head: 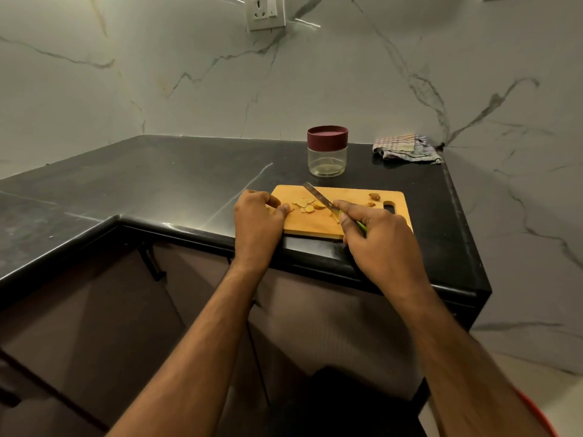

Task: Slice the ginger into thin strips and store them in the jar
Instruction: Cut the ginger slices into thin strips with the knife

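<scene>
Right hand (372,234) nearest, gripping green knife (318,197) handle, forefinger along the spine, blade angled over ginger slices (306,205) on wooden cutting board (315,223) at tabletop (157,184) edge. Left hand (257,216) curled, fingertips pinching a ginger bit at the board's left side. Slices look small, light, firm, likely slick when wet; hold with tucked fingertips. Jar (327,152) behind board, maroon lid on, nearly empty. Cloth (407,148) far right.

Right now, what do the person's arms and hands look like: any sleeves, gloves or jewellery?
Both forearms are bare up to the frame edge, with no sleeves in view. The left hand and right hand wear no gloves; no rings, watch or bracelet show.
</scene>
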